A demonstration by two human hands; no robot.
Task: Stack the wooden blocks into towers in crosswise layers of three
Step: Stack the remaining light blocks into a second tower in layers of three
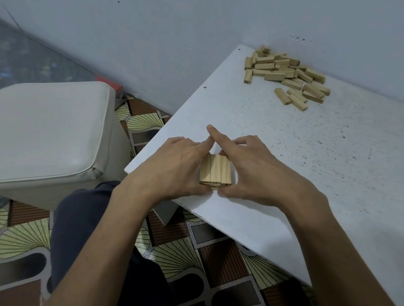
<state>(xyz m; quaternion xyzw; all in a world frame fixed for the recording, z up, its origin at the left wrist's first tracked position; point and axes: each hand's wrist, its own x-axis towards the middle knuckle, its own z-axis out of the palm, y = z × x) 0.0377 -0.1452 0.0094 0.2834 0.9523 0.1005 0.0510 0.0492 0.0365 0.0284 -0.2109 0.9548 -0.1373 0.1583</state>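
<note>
Both hands closed in on the tower from either side. The left hand cupped its left face and the right hand its right face. Each thumb was tucked against the near bottom edge, and each hand curved narrowly round the stack. The two forefingers reached past the far side and crossed there, the right one lying over the left.

Between the palms the tower's top layer showed three wooden blocks side by side, running away from the person. A lower layer peeked out under the near edge; how many layers lay beneath could not be told.

The tower stood on a white speckled table, close to its near left corner. Well beyond the right hand, by the wall, lay a heap of loose blocks. Left of the left hand, off the table, stood a pale cushioned stool on the patterned floor. A dark-clothed knee sat beneath the left forearm.
</note>
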